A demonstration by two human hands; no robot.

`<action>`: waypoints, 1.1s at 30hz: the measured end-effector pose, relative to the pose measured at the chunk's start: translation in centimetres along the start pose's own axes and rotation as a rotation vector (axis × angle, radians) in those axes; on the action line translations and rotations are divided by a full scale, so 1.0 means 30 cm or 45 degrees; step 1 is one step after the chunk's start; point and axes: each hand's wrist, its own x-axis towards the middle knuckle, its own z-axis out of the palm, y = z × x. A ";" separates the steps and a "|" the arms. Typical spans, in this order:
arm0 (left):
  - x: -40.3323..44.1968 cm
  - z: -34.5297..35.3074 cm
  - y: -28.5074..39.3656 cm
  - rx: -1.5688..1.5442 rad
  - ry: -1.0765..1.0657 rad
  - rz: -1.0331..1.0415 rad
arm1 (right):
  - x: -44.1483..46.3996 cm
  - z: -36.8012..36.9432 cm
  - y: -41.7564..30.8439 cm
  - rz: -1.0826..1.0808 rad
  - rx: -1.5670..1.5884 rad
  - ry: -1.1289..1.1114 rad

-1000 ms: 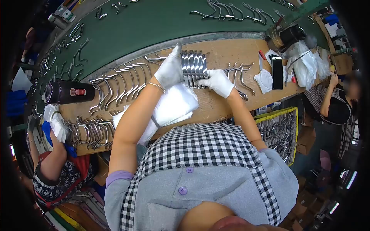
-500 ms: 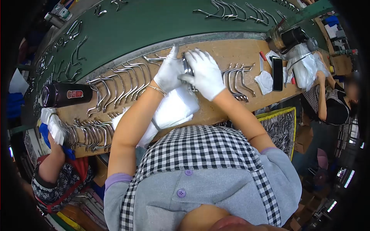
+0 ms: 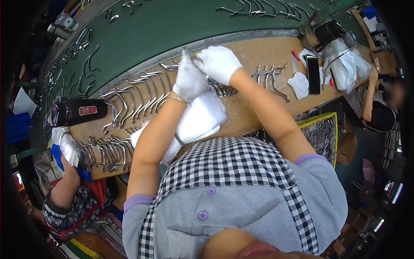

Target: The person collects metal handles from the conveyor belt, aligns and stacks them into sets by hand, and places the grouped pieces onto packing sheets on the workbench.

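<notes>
Metal parts point(image 3: 222, 90), shiny and set in a row, show at the middle of the wooden bench point(image 3: 267, 49), partly hidden by the white-gloved right hand point(image 3: 217, 64). From my distant seat I see its fingers curled in; whether they grip something, I cannot tell. Just beside it, the left hand point(image 3: 189, 81) has its thumb pointing far; its grip I cannot tell either. Nearer to the body lies a white bundle point(image 3: 202, 116). Curved metal rods point(image 3: 146, 88) lie to the left; at right is a phone point(image 3: 313, 75).
</notes>
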 end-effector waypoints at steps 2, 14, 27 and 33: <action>0.017 0.032 -0.051 1.288 0.824 0.464 | -0.084 0.070 -0.020 -0.118 -0.013 0.312; 0.028 0.054 -0.103 1.362 0.755 0.306 | -0.551 0.231 -0.044 0.555 1.808 0.555; -0.016 0.051 -0.099 1.681 0.706 0.250 | -0.353 0.242 -0.027 0.345 3.110 -0.222; -0.028 0.053 -0.120 2.154 0.806 0.135 | -0.285 0.232 0.039 0.393 3.167 -0.312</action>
